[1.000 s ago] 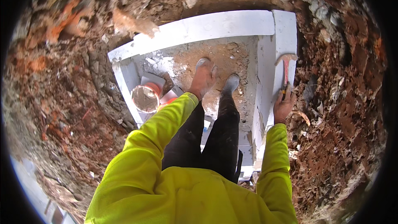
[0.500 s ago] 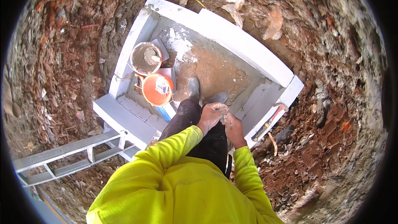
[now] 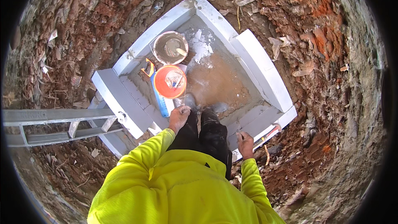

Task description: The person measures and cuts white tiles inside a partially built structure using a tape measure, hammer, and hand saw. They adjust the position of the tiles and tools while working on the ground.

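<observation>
My left hand (image 3: 179, 118) is closed, its fingers pressed together, just below the orange bucket (image 3: 156, 84). Whether it holds anything small is hidden. Lower right, my right hand (image 3: 245, 145) is curled with its fingertips together near the inner edge of the right-hand blocks; what it holds, if anything, is too small to make out. Pale odds and ends lie inside the orange bucket. Behind it stands a mortar-smeared bucket (image 3: 171, 48) of grey mix with a pale handle sticking out. A handsaw with an orange handle (image 3: 148, 67) and blue blade lies partly behind the orange bucket.
White blocks (image 3: 259, 68) form a low wall around me on a damp, muddy floor (image 3: 215, 76). A metal ladder (image 3: 54, 116) leans in from the left. A hand tool with a red end (image 3: 272, 130) rests on the right wall. Rough earth (image 3: 327, 112) surrounds everything.
My hands, together in front of me before, are now apart: the left went up toward the orange bucket, the right moved down and right. The view has turned, so the surroundings sit differently.
</observation>
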`<state>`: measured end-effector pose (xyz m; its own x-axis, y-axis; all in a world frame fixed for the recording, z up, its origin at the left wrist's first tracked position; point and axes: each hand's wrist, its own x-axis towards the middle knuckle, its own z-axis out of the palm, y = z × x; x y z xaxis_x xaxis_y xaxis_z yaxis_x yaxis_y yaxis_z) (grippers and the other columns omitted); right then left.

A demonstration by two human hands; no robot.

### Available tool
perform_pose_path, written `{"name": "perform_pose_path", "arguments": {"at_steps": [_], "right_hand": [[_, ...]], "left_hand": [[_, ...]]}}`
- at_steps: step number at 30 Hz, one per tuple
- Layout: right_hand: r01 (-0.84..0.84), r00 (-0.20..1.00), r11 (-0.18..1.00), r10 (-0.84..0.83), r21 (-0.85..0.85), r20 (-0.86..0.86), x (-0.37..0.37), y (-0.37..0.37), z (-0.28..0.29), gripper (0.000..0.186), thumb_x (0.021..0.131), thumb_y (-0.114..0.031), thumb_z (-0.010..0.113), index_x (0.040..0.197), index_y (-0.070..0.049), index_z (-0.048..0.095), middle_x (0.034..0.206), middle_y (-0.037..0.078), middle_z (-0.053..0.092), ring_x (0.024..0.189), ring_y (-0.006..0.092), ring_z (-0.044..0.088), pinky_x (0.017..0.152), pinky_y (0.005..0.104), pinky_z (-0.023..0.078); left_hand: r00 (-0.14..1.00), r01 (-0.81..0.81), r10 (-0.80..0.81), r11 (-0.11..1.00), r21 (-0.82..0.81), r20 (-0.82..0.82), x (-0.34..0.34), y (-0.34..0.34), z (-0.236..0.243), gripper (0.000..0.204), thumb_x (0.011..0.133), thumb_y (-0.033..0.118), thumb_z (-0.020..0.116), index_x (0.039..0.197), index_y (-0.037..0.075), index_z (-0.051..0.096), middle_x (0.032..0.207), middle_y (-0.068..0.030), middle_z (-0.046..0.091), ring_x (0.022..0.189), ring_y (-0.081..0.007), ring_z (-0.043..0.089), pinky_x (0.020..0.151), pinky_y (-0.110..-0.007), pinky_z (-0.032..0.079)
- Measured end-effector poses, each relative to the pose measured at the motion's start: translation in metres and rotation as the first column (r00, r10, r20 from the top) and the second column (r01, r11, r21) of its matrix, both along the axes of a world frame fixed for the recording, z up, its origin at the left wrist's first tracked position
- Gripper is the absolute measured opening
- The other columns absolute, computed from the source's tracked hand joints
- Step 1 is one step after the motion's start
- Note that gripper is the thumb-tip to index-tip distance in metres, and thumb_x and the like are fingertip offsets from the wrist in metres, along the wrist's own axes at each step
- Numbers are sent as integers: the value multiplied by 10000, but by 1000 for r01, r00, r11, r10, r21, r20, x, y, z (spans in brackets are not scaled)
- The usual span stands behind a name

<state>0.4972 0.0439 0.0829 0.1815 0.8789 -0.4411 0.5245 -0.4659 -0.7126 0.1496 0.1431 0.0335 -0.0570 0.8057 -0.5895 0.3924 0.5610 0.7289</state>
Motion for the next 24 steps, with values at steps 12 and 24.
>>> {"name": "perform_pose_path", "arguments": {"at_steps": [12,24], "right_hand": [[-750,652,646,758,145,-5,-202,139,119,159,843,-185,724,894,-35,720,842,160,680,786,356,657,703,432,512],[-866,484,477,875,-147,-8,-67,175,-22,166,914,-42,596,1064,-1,653,813,91,644,731,190,601,713,309,491]], "left_hand": [[959,273,-283,887,371,-30,-50,-14,132,120,852,153,649,891,50,696,906,-131,689,873,-340,658,781,-417,520],[297,-894,777,430,124,-555,-152,-196,-2,132,873,208,661,925,93,700,805,-177,688,799,-378,674,742,-448,522]]}}
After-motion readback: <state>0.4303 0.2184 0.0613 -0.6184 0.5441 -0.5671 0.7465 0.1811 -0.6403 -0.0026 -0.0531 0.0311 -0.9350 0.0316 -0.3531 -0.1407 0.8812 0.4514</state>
